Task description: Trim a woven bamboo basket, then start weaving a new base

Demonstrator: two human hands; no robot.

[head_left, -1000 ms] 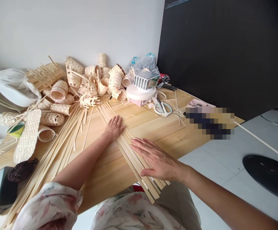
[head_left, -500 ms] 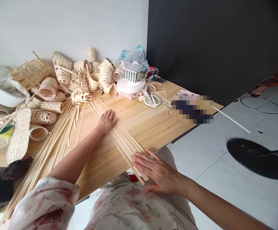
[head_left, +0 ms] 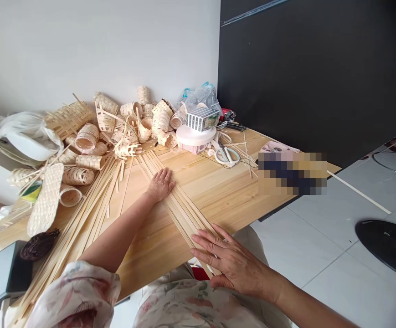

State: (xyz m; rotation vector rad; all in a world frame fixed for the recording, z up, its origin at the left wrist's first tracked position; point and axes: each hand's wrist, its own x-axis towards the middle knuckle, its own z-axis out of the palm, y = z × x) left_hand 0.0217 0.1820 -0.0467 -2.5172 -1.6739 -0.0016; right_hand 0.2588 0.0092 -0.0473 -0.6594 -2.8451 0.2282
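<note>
Several thin, pale wooden strips point(head_left: 186, 212) lie side by side across the table point(head_left: 242, 191), their near ends jutting past its front edge. My left hand point(head_left: 161, 184) rests flat on them toward the far end, fingers out. Over the near ends lies my right hand point(head_left: 234, 259), palm down with its fingers spread and touching the strips. Left of my left forearm is a larger bundle of loose strips point(head_left: 81, 212), fanned lengthwise along the table.
Woven baskets point(head_left: 87, 136) crowd the back left, beside a flat woven piece point(head_left: 45, 200). Scissors point(head_left: 227, 156) lie by a white round stand point(head_left: 196, 135). A grey box point(head_left: 4, 275) sits at the left corner. A black panel point(head_left: 307, 77) rises behind; a round black base point(head_left: 385, 246) stands on the floor.
The whole view has shifted, so the scene appears lower and further right. Both hands stay in place on the strips, with little visible movement.
</note>
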